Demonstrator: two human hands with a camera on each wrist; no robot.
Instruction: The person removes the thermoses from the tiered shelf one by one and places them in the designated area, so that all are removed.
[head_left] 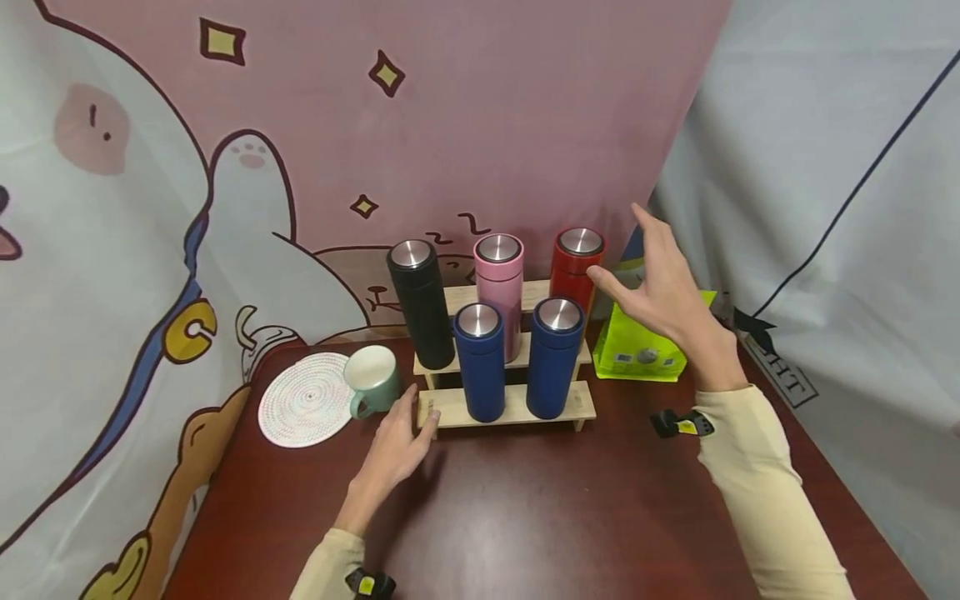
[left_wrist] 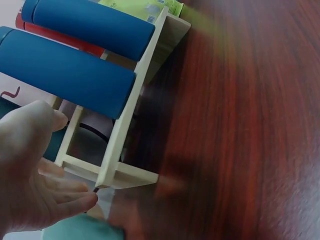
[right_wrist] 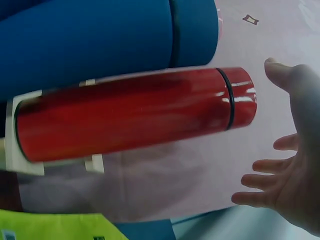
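A: Ok, noticed that stepped wooden rack. Why staggered like that?

B: Probably spaced out to make each one easy to grab. Saw two blue bottles on the near tier, black bottle far left, pink bottle far middle, red bottle far right.

A: Gripping anything, or nah?

B: Nah. Had right hand raised right of the red one, apart from it, fingers spread wide around nothing. Had left hand low at the rack's near left end, thumb and fingers apart, maybe to steady the wood. Couldn't tell about contact, but saw nothing pinched.
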